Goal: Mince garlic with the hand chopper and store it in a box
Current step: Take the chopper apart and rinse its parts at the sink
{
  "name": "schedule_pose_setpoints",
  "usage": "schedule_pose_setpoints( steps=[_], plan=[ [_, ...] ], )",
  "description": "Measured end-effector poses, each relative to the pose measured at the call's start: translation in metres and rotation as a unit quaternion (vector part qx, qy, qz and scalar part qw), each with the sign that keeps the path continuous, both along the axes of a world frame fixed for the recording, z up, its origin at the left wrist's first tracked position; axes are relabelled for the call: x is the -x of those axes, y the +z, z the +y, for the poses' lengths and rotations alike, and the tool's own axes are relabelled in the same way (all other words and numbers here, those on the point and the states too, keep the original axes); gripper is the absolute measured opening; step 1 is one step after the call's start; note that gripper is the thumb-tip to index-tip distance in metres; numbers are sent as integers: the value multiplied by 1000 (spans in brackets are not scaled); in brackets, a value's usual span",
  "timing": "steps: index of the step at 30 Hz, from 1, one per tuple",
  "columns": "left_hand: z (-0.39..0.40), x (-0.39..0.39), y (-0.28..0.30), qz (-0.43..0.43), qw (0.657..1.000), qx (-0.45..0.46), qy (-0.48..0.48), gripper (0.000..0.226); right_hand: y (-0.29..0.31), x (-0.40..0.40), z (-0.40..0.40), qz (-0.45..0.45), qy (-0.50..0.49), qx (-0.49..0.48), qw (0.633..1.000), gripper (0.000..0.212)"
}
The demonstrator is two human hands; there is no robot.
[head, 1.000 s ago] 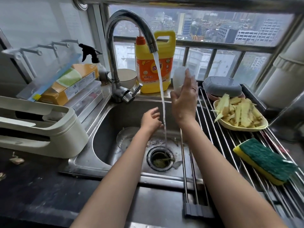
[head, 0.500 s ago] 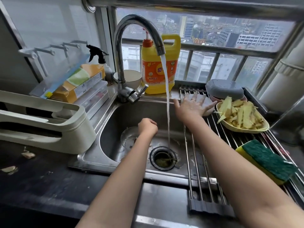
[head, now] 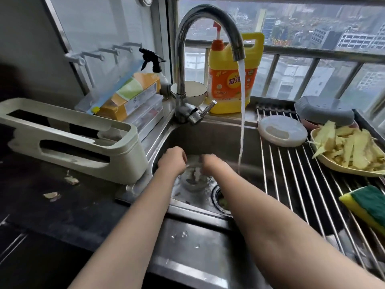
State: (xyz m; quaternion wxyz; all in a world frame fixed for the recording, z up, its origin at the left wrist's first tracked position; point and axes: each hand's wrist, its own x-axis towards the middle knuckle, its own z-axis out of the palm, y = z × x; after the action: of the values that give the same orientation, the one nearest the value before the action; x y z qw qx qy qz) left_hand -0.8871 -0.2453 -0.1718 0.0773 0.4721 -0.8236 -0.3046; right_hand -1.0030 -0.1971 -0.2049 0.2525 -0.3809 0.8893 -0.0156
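The hand chopper's clear bowl (head: 193, 182) stands in the steel sink (head: 220, 140), left of the drain, with its blade (head: 195, 174) upright inside. My left hand (head: 173, 161) grips the bowl's left rim with curled fingers. On the right rim my right hand (head: 212, 163) does the same. The chopper's round white lid (head: 282, 130) lies apart on the roll-up drying rack (head: 291, 184). Water runs from the tap (head: 208, 21) into the sink, just right of my right hand. No garlic or storage box is visible.
A yellow detergent jug (head: 231, 80) and a white bowl (head: 192, 92) stand behind the tap. On the rack sit a plate of peelings (head: 350, 151), a grey lid (head: 325, 110) and a sponge (head: 368, 205). A cream caddy (head: 125, 163) stands left of the sink.
My right hand set the white lid on the rack, then dropped into the sink to the chopper bowl. My left hand moved onto the bowl's other side.
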Motion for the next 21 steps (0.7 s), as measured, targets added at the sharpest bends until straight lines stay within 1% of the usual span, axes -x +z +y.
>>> schedule_pose_setpoints(
  steps=[1, 2, 3, 4, 5, 7, 10, 11, 12, 14, 15, 16, 17, 19, 21],
  plan=[
    [0, 1, -1, -12, 1000, 16, -17, 31, -12, 2, -1, 26, 18, -9, 999, 50],
    [0, 3, -1, -18, 999, 24, -28, 31, -19, 4, -1, 77, 51, -15, 996, 47],
    [-1, 6, -1, -28, 998, 30, -38, 31, -25, 5, -2, 143, 91, -11, 985, 43],
    [-2, 8, -1, -37, 998, 39, -45, 30, -27, 6, -2, 190, 126, -1, 974, 40],
    [-2, 10, -3, -47, 997, 47, -50, 30, -26, 7, -3, 209, 149, 10, 967, 39],
    [-4, 12, -7, -61, 995, 57, -56, 28, -27, 7, -6, 219, 172, 28, 960, 39],
    [-7, 12, -9, -66, 994, 67, -50, 26, -28, 4, -8, 279, 210, 53, 936, 32],
    [-7, 12, -10, -69, 994, 68, -46, 26, -25, 3, -7, 278, 206, 55, 937, 31],
    [-7, 11, -10, -69, 995, 68, -40, 26, -21, 5, -9, 251, 189, 53, 948, 30],
    [-5, 11, -7, -60, 996, 69, -22, 26, -1, 11, -11, 152, 139, 43, 978, 27],
    [-5, 10, -4, -48, 996, 72, -11, 26, 13, 16, -13, 97, 123, 41, 987, 25],
    [-5, 10, -2, -34, 997, 76, 0, 25, 32, 22, -11, 67, 120, 44, 990, 25],
    [-4, 9, 0, -19, 997, 76, 7, 25, 52, 29, -8, 62, 123, 57, 989, 25],
    [-1, 7, 4, 9, 997, 73, 10, 25, 92, 40, 10, 88, 129, 88, 984, 22],
    [7, 7, 10, 45, 996, 79, 13, 28, 121, 45, 35, 69, 126, 99, 985, 19]
  ],
)
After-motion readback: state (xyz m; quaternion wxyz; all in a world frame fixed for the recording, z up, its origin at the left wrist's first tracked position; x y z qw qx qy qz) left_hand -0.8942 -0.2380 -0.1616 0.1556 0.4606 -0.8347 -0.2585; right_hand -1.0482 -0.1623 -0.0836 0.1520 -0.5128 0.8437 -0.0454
